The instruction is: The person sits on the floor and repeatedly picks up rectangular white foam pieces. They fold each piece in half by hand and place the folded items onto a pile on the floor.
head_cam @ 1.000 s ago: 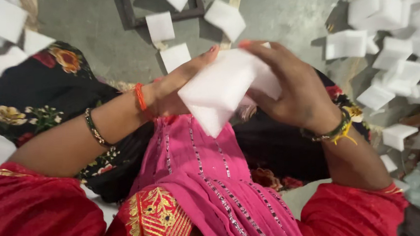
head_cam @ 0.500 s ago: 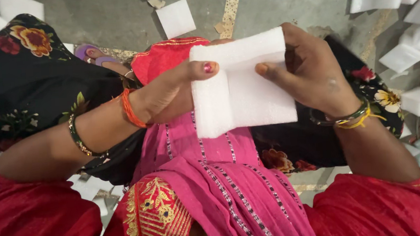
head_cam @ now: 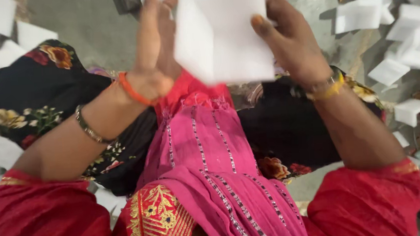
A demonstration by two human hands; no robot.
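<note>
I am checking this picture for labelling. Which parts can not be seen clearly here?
- Head view: the top of the white sheet is cut off by the upper edge.
- The left hand has its fingertips at that edge, blurred; its grip on the sheet cannot be told.
- The right hand shows only its thumb in front; the sheet hides the other fingers.
- The white blocks at right are blurred and partly cut off.

One head-worn view, steeply downward and close over the person's own lap and raised forearms.
</note>
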